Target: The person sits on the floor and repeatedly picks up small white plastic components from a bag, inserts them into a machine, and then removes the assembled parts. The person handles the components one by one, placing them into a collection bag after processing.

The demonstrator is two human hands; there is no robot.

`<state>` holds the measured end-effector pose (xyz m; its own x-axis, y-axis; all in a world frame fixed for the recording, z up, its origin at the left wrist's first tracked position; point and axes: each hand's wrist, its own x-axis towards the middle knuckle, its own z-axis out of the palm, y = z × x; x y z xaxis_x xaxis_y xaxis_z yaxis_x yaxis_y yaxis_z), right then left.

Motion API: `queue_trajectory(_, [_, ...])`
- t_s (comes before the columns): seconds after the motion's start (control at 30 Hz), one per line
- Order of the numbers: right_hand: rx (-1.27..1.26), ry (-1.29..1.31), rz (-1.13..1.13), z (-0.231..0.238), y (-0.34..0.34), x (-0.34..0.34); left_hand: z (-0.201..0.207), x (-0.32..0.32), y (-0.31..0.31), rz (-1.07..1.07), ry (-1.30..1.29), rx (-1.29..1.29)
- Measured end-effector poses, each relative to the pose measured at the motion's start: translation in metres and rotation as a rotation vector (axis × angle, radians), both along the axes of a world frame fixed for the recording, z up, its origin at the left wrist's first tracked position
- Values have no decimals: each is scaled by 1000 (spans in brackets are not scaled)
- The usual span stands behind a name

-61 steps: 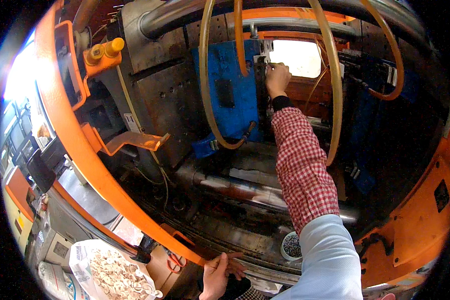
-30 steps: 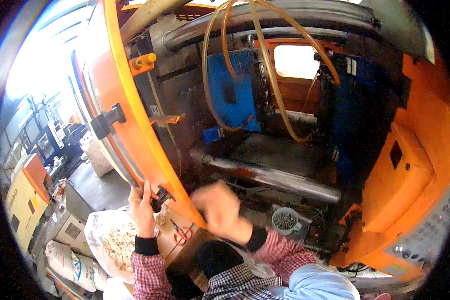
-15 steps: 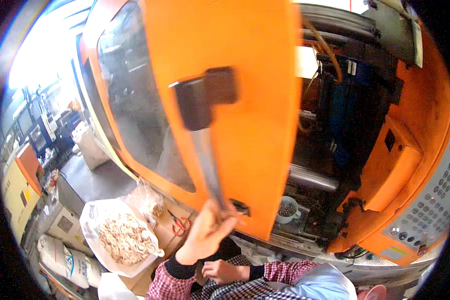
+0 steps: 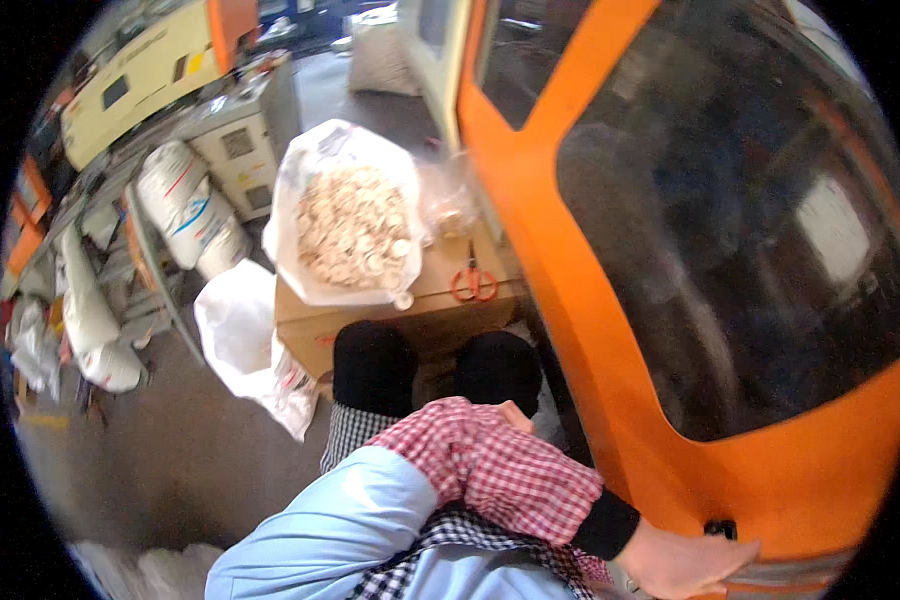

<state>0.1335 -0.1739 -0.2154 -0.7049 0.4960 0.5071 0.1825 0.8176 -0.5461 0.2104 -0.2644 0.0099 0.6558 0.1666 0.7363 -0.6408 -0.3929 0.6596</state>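
Note:
My left arm reaches across my body to the right. My left hand (image 4: 675, 562) lies at the bottom edge of the orange machine door (image 4: 610, 400), its visible fingers stretched out to the right. Just above those fingers is a small black door catch (image 4: 720, 530); I cannot tell whether they touch it. A dark window (image 4: 730, 260) fills much of the door. Only a sliver of my right hand (image 4: 515, 416) shows past my checked left sleeve, over my lap; its fingers are hidden.
A white bag-lined container (image 4: 288, 215) of small pale round pieces (image 4: 355, 225) stands on a cardboard box (image 4: 305, 335). Red-handled scissors (image 4: 473, 284) and a clear plastic bag (image 4: 448, 205) lie beside it. White sacks (image 4: 175, 200) stand at the left.
The view has swung left and down. The door, earlier leaving the machine's inside uncovered, now spreads across the right of the view. My left hand is now at its lower edge, fingers stretched out.

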Motion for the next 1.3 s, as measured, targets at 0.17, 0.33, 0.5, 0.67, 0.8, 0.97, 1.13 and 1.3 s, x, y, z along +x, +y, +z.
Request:
queue_trajectory(0.17, [-43, 14, 20, -15, 4, -1, 6, 15, -21, 63, -149, 61])
queue_trajectory(0.33, [-129, 57, 14, -20, 19, -3, 3, 23, -21, 180, -201, 73])
queue_trajectory(0.5, [-203, 136, -232, 52, 41, -72, 15, 19, -20, 124, -102, 149])
queue_trajectory(0.67, [-65, 141, -117, 57, 113, -161, 21, -103, 34, 641, -235, 222])
queue_trajectory(0.8, [-125, 77, -228, 42, 153, -223, -46, -238, 72, 1096, 201, -284])
queue_trajectory(0.97, [-17, -81, -273, 20, 176, -270, -159, -321, 26, 1384, 254, -991])
queue_trajectory(1.13, [-392, 121, -355, 35, 175, -253, -185, -345, 5, 1425, 244, -1156])
queue_trajectory(1.3, [-1163, 463, 78, 57, 144, -215, -158, -386, 41, 1475, -60, -1066])
